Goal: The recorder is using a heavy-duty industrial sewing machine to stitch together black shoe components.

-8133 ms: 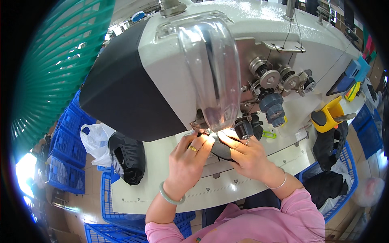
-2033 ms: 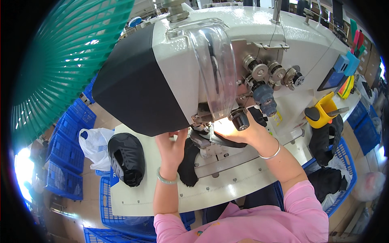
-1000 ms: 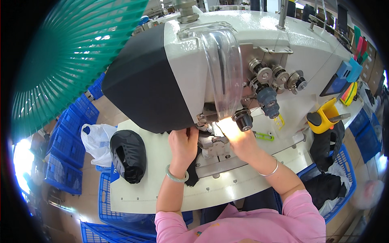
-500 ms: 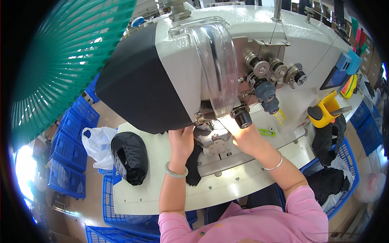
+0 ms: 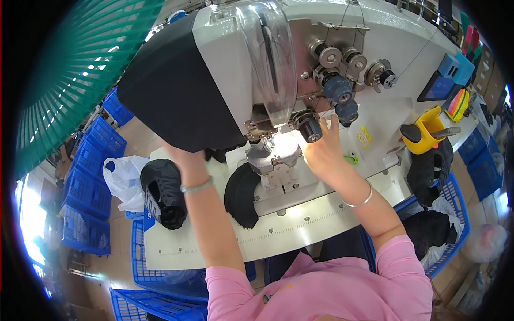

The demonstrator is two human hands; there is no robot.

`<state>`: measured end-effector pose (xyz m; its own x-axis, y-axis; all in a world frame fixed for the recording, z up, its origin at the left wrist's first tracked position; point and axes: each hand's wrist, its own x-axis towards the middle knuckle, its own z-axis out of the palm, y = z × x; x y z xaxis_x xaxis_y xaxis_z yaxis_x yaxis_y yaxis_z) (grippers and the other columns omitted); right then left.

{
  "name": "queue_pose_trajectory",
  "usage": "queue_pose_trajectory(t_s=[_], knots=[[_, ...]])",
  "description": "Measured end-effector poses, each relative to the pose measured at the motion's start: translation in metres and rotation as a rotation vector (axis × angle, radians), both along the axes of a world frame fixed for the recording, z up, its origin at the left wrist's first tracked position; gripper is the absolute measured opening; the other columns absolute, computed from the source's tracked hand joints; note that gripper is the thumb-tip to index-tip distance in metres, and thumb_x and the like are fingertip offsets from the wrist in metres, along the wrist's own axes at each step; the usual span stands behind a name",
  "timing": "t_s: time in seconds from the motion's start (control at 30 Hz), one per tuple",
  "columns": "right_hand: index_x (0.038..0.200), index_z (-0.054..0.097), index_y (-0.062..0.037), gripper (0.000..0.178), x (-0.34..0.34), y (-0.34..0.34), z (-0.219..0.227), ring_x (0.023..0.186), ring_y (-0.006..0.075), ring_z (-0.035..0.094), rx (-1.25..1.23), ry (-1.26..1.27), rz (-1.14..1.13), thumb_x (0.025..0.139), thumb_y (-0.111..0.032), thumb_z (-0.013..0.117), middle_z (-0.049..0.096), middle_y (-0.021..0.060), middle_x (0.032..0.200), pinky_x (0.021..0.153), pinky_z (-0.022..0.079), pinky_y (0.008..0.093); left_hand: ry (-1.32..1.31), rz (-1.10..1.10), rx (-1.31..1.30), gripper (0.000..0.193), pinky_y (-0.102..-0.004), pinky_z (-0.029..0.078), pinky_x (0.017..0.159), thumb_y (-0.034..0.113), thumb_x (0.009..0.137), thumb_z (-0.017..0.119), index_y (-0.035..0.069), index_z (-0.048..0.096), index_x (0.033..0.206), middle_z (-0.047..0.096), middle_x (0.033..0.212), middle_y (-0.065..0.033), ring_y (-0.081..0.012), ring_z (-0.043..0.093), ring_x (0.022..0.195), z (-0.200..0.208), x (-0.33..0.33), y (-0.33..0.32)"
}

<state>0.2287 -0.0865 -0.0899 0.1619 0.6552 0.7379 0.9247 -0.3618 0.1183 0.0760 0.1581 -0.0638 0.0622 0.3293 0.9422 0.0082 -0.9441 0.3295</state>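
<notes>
A sewing machine (image 5: 222, 80) with a dark cover fills the middle, its lamp lighting the needle area. My left hand (image 5: 184, 160) is beside a black shoe upper (image 5: 167, 187); the machine's cover hides its fingers. My right hand (image 5: 324, 152) is raised right of the needle, fingers stretched upward by a black knob (image 5: 309, 128) that partly covers them; nothing shows in its grip. A curved black fabric piece (image 5: 241, 200) lies on the white table (image 5: 214, 251), left of the metal work plate (image 5: 278, 179). More black material (image 5: 217, 155) peeks out below the cover.
A yellow holder (image 5: 425, 134) with a tool stands at right, near a black bundle (image 5: 428, 171). Blue baskets (image 5: 455, 200) flank the table. A white plastic bag (image 5: 126, 182) hangs at the left edge. A green fan guard (image 5: 91, 69) occupies the upper left.
My left hand has moved left from the needle area toward the shoe upper, exposing more of the curved black piece. My right hand's fingers have come up beside the knob. The view has shifted slightly.
</notes>
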Motion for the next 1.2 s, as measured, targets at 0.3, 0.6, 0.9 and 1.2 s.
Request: queue_pose_trajectory(t_s=[0.3, 0.6, 0.9, 1.2], knots=[[0.109, 0.062, -0.0054, 0.03, -0.092, -0.014, 0.058, 0.095, 0.0308, 0.062, 0.22, 0.387, 0.7, 0.08, -0.013, 0.066, 0.065, 0.0118, 0.102, 0.079, 0.051, 0.0378, 0.612, 0.455, -0.002, 0.016, -0.0365, 0.048, 0.064, 0.019, 0.086, 0.068, 0.005, 0.071, 0.092, 0.067, 0.081, -0.01, -0.0281, 0.064, 0.071, 0.077, -0.114, -0.148], [0.102, 0.065, 0.0011, 0.026, -0.055, -0.016, 0.01, 0.073, 0.0073, 0.052, -0.285, 1.51, 1.068, 0.095, -0.023, 0.06, 0.062, 0.0009, 0.078, 0.067, 0.045, 0.0249, 0.668, -0.524, -0.69, 0.024, -0.0267, 0.033, 0.046, 0.012, 0.091, 0.066, -0.003, 0.063, 0.074, 0.051, 0.054, -0.0005, -0.0067, 0.042, 0.049, 0.014, -0.092, -0.153], [0.094, 0.066, 0.0018, 0.036, -0.056, -0.022, -0.014, 0.072, 0.0022, 0.049, -0.115, 1.722, 1.118, 0.1, -0.032, 0.056, 0.061, -0.0046, 0.078, 0.063, 0.044, 0.0215, 0.302, -1.124, -1.155, 0.025, -0.0191, 0.041, 0.051, 0.017, 0.093, 0.063, -0.004, 0.069, 0.081, 0.063, 0.068, 0.0024, -0.0019, 0.052, 0.059, -0.027, -0.071, -0.149], [0.084, 0.064, 0.0021, 0.037, -0.06, -0.022, -0.015, 0.07, 0.0023, 0.049, -0.053, 1.745, 0.984, 0.102, -0.028, 0.052, 0.06, -0.0038, 0.074, 0.059, 0.042, 0.0213, 0.278, -1.218, -1.326, 0.019, -0.0185, 0.043, 0.051, 0.014, 0.089, 0.066, -0.003, 0.07, 0.082, 0.067, 0.07, -0.0013, -0.0042, 0.058, 0.057, -0.037, -0.063, -0.149]])
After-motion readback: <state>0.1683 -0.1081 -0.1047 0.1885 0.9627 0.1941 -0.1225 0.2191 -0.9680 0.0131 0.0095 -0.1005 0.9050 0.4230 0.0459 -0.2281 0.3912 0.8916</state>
